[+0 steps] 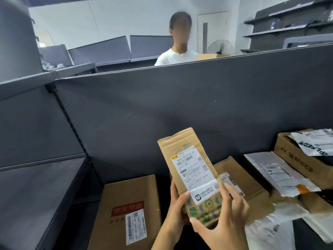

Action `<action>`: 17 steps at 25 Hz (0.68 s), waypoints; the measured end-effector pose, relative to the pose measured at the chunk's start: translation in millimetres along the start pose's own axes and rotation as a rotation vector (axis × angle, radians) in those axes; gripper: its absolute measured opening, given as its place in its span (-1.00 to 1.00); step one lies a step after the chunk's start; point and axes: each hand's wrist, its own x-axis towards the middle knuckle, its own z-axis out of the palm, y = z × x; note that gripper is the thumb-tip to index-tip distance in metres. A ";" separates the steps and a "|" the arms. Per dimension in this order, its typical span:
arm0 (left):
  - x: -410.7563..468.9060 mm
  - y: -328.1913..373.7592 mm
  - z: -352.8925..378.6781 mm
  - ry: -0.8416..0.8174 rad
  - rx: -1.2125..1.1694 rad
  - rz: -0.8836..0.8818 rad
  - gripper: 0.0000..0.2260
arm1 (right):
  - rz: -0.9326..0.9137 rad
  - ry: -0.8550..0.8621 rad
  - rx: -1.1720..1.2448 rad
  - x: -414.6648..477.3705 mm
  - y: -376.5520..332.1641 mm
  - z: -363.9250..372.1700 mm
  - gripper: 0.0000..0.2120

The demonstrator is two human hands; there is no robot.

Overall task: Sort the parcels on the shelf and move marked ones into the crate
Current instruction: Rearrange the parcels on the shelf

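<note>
I hold a small brown cardboard parcel (191, 170) upright above the shelf, its white shipping label facing me. My left hand (177, 204) grips its lower left edge. My right hand (225, 222) wraps its lower right side and bottom. Below on the shelf lie more parcels: a large brown box with a red logo (126, 212) at the left, another brown box (243, 183) behind the held parcel, and a white mailer (277, 172) to the right. No crate is in view.
A dark grey shelf back panel (180, 105) rises behind the parcels. A brown box with a white poly bag (310, 150) sits at far right. White bags (270, 230) lie at lower right. A person in a white shirt (177, 55) stands beyond the panel.
</note>
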 end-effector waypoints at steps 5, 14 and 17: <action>-16.0 19.8 -30.5 0.004 -0.217 -0.113 -0.14 | 0.083 -0.262 0.425 22.7 2.6 -22.9 -0.32; -35.6 45.3 -33.7 0.048 -0.141 -0.130 -0.10 | 0.134 -0.652 0.575 20.9 -6.6 -7.0 0.13; -42.2 52.4 -21.1 0.017 0.038 -0.068 -0.06 | 0.181 -0.726 0.982 26.5 23.1 3.6 -0.01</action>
